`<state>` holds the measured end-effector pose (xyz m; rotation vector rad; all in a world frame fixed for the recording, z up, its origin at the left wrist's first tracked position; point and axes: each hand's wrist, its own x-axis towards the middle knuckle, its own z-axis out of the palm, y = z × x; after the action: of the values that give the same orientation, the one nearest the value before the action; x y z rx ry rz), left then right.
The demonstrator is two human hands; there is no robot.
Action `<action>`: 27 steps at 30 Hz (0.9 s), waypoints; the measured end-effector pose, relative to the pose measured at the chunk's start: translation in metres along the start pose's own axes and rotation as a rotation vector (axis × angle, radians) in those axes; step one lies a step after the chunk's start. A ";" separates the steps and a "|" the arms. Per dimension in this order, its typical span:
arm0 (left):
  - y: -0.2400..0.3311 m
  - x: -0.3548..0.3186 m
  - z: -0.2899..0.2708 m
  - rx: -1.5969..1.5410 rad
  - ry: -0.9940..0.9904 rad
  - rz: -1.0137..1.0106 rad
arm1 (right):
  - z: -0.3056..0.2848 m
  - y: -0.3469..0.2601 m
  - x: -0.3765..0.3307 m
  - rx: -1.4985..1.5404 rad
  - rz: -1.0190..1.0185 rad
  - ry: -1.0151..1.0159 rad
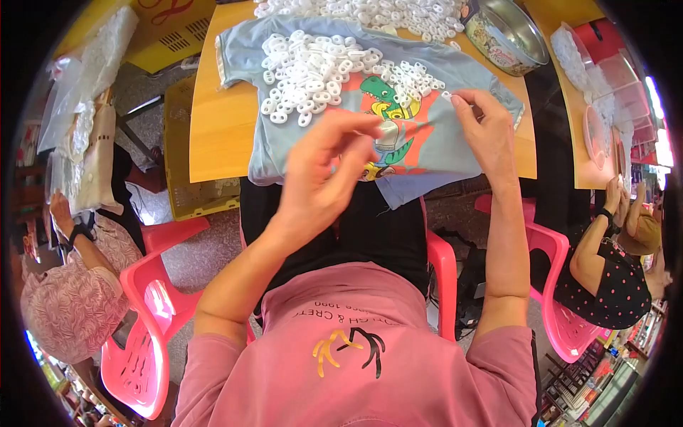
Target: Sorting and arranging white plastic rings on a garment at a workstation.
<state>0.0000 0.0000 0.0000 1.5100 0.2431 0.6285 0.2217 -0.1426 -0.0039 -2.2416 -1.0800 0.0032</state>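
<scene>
My right hand (pixel 489 135) pinches a small white plastic piece with holes (pixel 447 95) between thumb and fingertips, at the right side of a light blue T-shirt (pixel 242 92). The shirt lies spread on the table and carries a dinosaur print (pixel 388 107). My left hand (pixel 320 174) hovers over the shirt's near part. Its fingers are bent, with thumb and index tips apart; they are slightly blurred, and nothing shows between them. A large pile of white two-holed oval pieces (pixel 306 71) rests on the shirt, left of a smaller cluster of white pieces (pixel 413 82).
More white pieces (pixel 370 11) cover the far part of the wooden table (pixel 213 142). A round metal tin (pixel 505 39) stands at the far right. Pink chairs (pixel 153 320) flank me. One person (pixel 78 299) sits at left, another (pixel 605 277) at right. A yellow crate (pixel 196 171) is beside the table.
</scene>
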 end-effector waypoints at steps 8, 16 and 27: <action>-0.016 0.030 0.063 -0.309 0.014 -0.334 | -0.014 -0.026 -0.026 0.891 0.373 -0.159; -0.023 0.030 0.073 -0.267 0.001 -0.361 | -0.008 -0.038 -0.053 0.821 0.284 -0.079; -0.030 0.030 0.071 -0.121 -0.156 -0.367 | -0.012 -0.014 -0.056 0.582 0.043 -0.060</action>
<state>0.0689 -0.0427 -0.0167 1.3455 0.3457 0.2276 0.1777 -0.1817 -0.0013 -1.7431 -0.9145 0.3590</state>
